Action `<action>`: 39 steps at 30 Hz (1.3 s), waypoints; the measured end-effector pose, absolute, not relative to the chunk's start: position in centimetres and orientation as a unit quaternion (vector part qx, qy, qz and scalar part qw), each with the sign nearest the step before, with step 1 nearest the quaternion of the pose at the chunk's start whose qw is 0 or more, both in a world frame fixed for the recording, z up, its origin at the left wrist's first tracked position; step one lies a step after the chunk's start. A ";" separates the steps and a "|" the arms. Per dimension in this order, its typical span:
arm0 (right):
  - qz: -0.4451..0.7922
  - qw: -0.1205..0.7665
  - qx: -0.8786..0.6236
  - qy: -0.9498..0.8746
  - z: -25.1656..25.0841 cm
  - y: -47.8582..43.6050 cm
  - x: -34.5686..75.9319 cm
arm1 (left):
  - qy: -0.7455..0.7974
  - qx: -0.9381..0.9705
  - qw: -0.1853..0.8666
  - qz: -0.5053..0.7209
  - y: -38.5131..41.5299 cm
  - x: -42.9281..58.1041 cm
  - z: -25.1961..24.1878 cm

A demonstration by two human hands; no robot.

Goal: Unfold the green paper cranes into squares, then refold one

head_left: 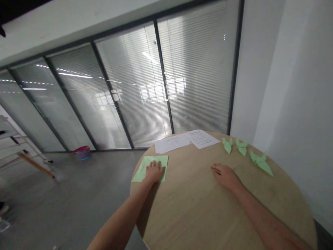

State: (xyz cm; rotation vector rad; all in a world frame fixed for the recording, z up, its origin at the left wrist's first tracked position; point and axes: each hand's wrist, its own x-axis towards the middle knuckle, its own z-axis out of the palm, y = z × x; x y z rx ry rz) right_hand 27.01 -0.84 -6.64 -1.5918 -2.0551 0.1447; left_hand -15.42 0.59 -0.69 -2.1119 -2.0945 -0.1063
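Note:
My left hand (154,172) lies flat with fingers stretched out on a light green paper sheet (145,166) near the left edge of a round wooden table (197,208). My right hand (225,175) rests palm down on the bare tabletop, fingers flat, holding nothing. Three folded green paper figures sit to its right along the far rim: one (227,144), another (242,147), and a third (261,163).
Two white printed sheets (187,140) lie at the far edge of the table. Glass partitions with blinds (145,93) stand behind. A pink and blue basket (82,152) sits on the grey floor at left, near a wooden rack (28,159). A white wall (299,104) is close on the right.

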 end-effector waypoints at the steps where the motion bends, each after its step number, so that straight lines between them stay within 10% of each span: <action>1: 0.055 0.268 -0.588 -0.761 -6.6 -0.8 27.1 | -0.709 -0.698 0.086 -0.045 0.3 -14.8 -1.0; 25: -0.044 0.623 -0.683 -0.380 -2.0 -1.7 39.7 | -0.515 -0.763 0.182 -0.345 1.7 -15.9 0.6; 39: 0.095 0.541 -0.724 -0.417 -5.9 1.9 45.7 | -0.402 -0.836 0.009 -0.372 -0.1 -3.4 0.8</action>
